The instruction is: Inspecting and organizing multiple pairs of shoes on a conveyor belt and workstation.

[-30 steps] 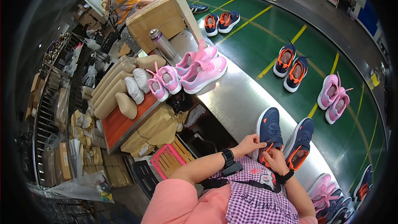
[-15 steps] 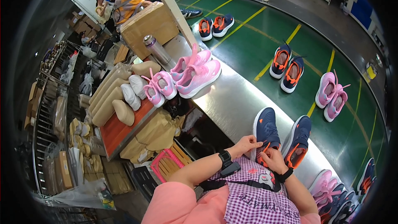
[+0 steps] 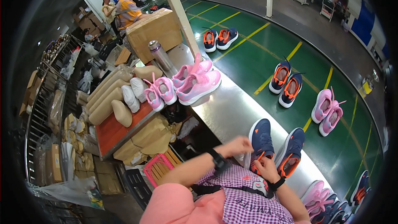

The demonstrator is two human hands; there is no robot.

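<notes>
Head view: my left hand (image 3: pixel 237 146) and right hand (image 3: pixel 265 169) both grasp one navy-and-orange shoe (image 3: pixel 261 143) on the steel bench (image 3: pixel 232 112); its mate (image 3: pixel 291 151) sits just beside. Four pink shoes (image 3: pixel 188 85) wait farther along.

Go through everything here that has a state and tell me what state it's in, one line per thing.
Left hand: closed on the heel of the left navy shoe.
Right hand: gripping the same shoe lower down.
Left navy shoe: held, sole down on the steel counter.
Right navy shoe: free, upright beside it.
Pink shoes: piled at the counter's end, laces loose.
Metal bottle: upright, capped.
Cardboard box: closed.
</notes>
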